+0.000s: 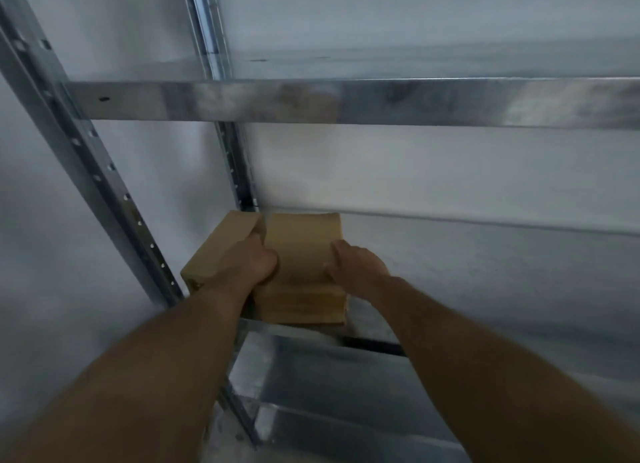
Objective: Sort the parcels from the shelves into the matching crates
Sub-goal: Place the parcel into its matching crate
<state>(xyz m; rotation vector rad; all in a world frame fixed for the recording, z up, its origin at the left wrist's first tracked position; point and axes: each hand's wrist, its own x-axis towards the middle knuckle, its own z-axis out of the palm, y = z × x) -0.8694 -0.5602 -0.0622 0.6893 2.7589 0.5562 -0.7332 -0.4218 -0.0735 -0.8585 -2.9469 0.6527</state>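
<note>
Two bare forearms are being reached in, the left hand (254,263) and right hand (355,265) being clamped, fingers closed, on the cardboard parcel's (299,254) sides for lifting off the shelf (450,254).

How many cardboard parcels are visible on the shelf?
2. The right parcel sits between both hands; the left parcel lies beside it, against the shelf post. Others may be hidden.

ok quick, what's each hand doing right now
left hand: closed on the left side of the brown parcel.
right hand: gripping the parcel's right side.

Left fingertips (255,238) behind parcel (301,254)
</note>
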